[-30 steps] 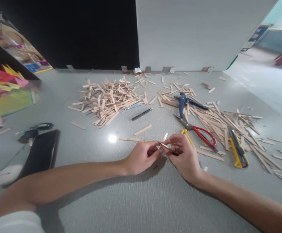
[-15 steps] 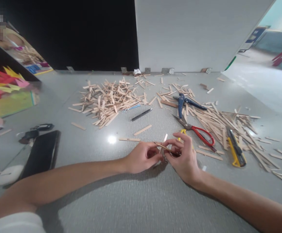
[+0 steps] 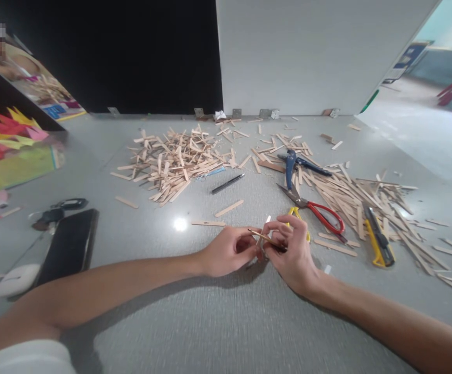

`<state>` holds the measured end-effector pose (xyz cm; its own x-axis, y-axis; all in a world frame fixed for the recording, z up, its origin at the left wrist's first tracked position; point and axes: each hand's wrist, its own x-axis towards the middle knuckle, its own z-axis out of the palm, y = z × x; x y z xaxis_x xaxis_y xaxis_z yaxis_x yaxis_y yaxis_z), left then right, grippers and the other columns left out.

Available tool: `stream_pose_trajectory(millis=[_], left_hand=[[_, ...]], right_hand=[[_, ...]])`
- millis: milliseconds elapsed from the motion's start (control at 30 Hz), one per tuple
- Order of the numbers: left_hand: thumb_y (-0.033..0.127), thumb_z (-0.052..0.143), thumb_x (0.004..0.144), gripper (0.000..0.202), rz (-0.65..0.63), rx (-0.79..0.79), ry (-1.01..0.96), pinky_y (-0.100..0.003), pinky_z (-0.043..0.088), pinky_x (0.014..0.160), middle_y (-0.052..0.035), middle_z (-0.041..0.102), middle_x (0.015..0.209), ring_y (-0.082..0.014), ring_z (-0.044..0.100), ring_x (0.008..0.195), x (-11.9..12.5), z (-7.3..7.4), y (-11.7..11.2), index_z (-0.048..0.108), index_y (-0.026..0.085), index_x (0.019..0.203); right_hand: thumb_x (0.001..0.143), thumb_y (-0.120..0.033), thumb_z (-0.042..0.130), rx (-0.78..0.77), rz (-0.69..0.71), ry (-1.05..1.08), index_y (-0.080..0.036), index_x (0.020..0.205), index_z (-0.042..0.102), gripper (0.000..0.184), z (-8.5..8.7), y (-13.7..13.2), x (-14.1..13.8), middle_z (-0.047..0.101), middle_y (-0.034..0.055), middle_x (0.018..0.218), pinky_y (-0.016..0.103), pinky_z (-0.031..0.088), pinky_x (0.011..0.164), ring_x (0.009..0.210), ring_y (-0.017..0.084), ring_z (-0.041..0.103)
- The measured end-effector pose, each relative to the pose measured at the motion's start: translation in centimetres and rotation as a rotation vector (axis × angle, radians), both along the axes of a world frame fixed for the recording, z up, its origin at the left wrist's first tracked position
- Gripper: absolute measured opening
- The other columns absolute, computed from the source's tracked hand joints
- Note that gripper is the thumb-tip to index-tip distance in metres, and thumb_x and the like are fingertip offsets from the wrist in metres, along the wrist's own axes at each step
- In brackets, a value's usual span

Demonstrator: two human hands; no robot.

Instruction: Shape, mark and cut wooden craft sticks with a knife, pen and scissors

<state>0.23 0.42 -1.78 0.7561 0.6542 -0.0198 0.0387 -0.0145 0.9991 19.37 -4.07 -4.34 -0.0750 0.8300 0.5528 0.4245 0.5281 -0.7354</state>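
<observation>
My left hand point(image 3: 225, 253) and right hand point(image 3: 294, 257) are pinching craft sticks point(image 3: 265, 238): light, stiff, likely snappable, edges looking safest to hold!

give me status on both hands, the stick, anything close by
Right hand gripping thin stick, left hand at its other end. Yellow handle partly hidden behind right hand. Red-handled cutters just beyond.

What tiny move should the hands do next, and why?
Maybe the left hand could slide back slightly: the thin brown piece in the right hand appears to cross the pale strip and its tip points toward the left fingers. I can't tell whether that tip is sharp.
</observation>
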Motion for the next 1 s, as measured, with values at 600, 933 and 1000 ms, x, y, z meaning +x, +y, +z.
stream_pose_trajectory(millis=[600,933,1000], left_hand=[[0.045,0.068,0.100,0.040,0.031,-0.078,-0.006,-0.019,0.040,0.053,-0.0060,0.076,0.081,-0.0091,0.054,0.056,0.0,-0.2,0.1,0.075,0.013,0.123],[0.045,0.069,0.098,0.034,0.148,-0.113,-0.020,-0.019,0.041,0.049,-0.0014,0.071,0.076,-0.0091,0.053,0.051,0.0,-0.3,0.1,0.069,0.015,0.113],[0.046,0.067,0.099,0.034,0.196,-0.097,-0.019,-0.019,0.041,0.047,0.0001,0.068,0.075,-0.0089,0.051,0.050,0.0,-0.4,0.1,0.066,0.016,0.114]], right_hand=[[0.098,-0.014,0.056,-0.177,0.060,0.132,-0.032,0.123,0.031,0.040,0.9,0.1,-0.1,0.070,-0.0009,0.098,0.026,0.062,0.060,0.068,0.014,0.077],[0.094,-0.023,0.064,-0.205,-0.083,0.222,-0.029,0.124,0.046,0.035,1.4,0.0,0.1,0.069,-0.0004,0.096,0.019,0.045,0.047,0.052,0.008,0.061],[0.094,-0.025,0.062,-0.265,-0.102,0.183,-0.024,0.118,0.059,0.024,1.9,0.1,0.3,0.070,0.0017,0.091,0.020,0.039,0.043,0.047,0.008,0.053]])
